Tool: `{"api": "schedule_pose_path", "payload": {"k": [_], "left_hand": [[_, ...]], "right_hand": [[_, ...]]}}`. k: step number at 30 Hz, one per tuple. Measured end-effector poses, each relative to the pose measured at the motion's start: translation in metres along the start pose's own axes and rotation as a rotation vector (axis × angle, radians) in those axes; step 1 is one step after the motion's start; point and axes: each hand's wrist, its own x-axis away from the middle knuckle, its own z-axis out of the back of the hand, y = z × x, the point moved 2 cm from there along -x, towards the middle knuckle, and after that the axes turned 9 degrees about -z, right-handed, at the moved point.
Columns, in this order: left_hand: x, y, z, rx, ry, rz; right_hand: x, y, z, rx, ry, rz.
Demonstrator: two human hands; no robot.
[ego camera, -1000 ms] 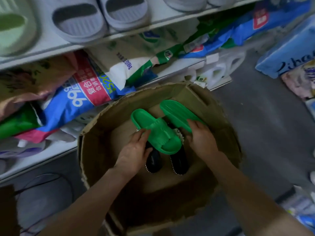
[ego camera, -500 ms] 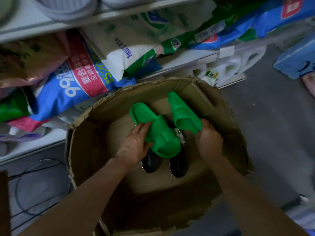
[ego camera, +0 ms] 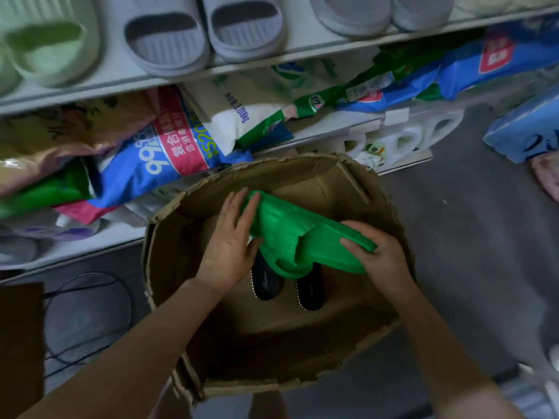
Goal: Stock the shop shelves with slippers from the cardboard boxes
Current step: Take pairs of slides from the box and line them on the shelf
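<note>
My flat left hand (ego camera: 229,243) braces the green slippers (ego camera: 287,228); my right hand (ego camera: 382,257) pinches 1. Unpinched, the other may drop into the box (ego camera: 169,261) under my hands.

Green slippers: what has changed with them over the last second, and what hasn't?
The two green slippers, apart in a V before, have been swung together and now overlap over the cardboard box. The right hand now pinches one sole, thumb on top; the left hand presses straight fingers against the other. Unchanged: the black slippers lie on the box floor.
</note>
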Motion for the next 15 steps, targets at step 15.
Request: {"api": "schedule_pose_path", "payload": {"k": [15], "left_hand": [[0.036, 0.034, -0.028, 0.613, -0.354, 0.503]], "right_hand": [[0.017, -0.003, -0.075, -0.667, -0.149, -0.59]]}}
